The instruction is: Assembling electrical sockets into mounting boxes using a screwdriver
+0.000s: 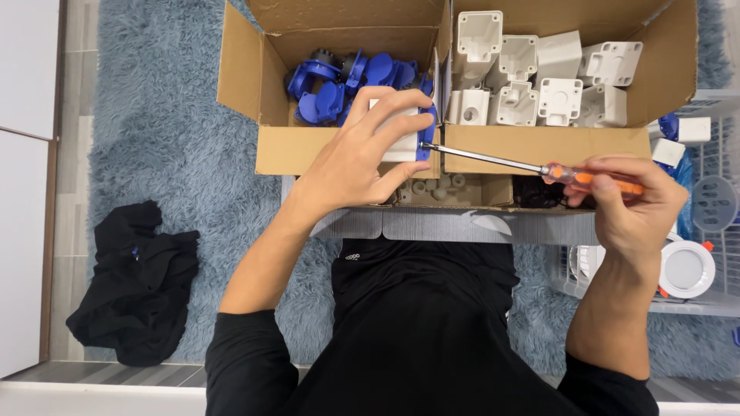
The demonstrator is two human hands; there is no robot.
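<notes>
A: Left hand [362, 150] clamped round white housing [397, 131] with blue cover [426, 131], over box [347, 150] edge. Right hand [628, 204] closed on screwdriver [532, 166], tip at cover.

B: Keep shaft in line with screw, housing pinned, light push. Spare white housings [539, 77] beyond right hand.

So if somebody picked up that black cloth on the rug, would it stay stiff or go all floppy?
Probably floppy: the black cloth lies crumpled in soft folds on the blue rug. It likely weighs little for its size and would not roll, being limp and flat.
</notes>
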